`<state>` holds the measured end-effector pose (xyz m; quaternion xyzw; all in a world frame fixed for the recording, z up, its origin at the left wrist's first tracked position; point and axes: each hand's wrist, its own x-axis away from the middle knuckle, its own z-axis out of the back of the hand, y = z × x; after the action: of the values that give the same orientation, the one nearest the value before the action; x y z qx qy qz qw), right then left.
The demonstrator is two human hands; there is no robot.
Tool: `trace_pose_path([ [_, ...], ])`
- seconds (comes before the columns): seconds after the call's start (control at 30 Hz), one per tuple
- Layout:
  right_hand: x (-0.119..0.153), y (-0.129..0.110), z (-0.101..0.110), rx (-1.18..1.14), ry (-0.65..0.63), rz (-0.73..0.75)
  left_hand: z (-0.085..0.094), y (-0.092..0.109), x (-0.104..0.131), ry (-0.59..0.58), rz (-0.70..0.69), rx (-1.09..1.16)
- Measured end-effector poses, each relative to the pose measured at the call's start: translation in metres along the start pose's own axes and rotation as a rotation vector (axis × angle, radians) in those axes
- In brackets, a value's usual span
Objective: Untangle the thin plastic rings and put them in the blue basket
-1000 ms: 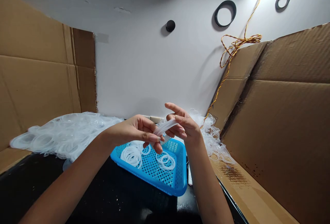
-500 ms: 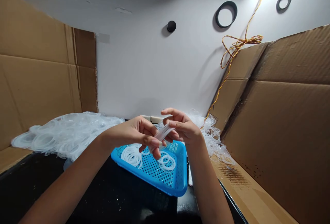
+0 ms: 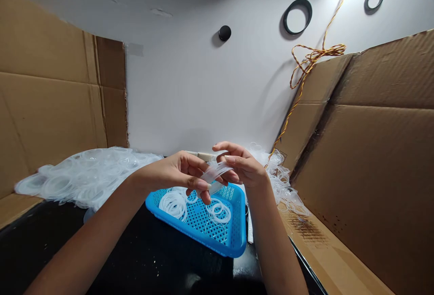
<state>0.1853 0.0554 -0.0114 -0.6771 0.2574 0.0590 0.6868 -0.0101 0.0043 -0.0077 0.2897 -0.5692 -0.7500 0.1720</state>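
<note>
My left hand (image 3: 186, 173) pinches a bundle of translucent white rings (image 3: 215, 171) between thumb and fingers. From the other side, my right hand (image 3: 242, 164) has its thumb and fingers closed on the same bundle, its index finger raised. Both hands are above a blue perforated basket (image 3: 200, 237). Inside the basket, a larger heap of white rings (image 3: 172, 205) lies at the left and a smaller group of rings (image 3: 219, 212) at the right. The undersides of the held rings are partly hidden by my fingers.
A big pile of clear rings (image 3: 84, 173) spreads at the left, and thin loose rings (image 3: 285, 184) lie at the right. Cardboard walls (image 3: 383, 164) stand on both sides. Twisted yellow wire (image 3: 288, 116) hangs down the right. The black table (image 3: 135, 249) runs along the front.
The held rings have fanned apart into a wider curved band between my fingers. My hands have shifted only slightly; the basket and piles stay put.
</note>
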Motion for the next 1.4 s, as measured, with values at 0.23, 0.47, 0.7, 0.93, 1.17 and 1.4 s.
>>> trace_pose_path([
  [0.23, 0.002, 0.001, -0.002, 0.037, 0.023, 0.034, 0.001, 0.001, 0.0, -0.007, 0.002, 0.013],
  [0.47, 0.001, 0.0, 0.005, 0.074, 0.005, -0.015, -0.001, 0.001, 0.0, 0.028, 0.017, 0.041],
  [0.7, 0.006, -0.007, 0.001, 0.16, 0.068, -0.075, -0.001, 0.003, -0.001, 0.063, 0.045, -0.044],
  [0.93, 0.01, -0.016, -0.007, 0.227, 0.041, -0.064, 0.0, 0.004, 0.0, 0.06, 0.041, -0.08],
  [1.17, 0.009, -0.016, -0.005, 0.247, 0.012, -0.096, 0.001, 0.003, 0.001, 0.122, 0.036, -0.048],
  [1.4, 0.011, -0.014, -0.002, 0.22, 0.046, -0.098, 0.004, 0.002, 0.003, 0.125, 0.018, -0.032],
])
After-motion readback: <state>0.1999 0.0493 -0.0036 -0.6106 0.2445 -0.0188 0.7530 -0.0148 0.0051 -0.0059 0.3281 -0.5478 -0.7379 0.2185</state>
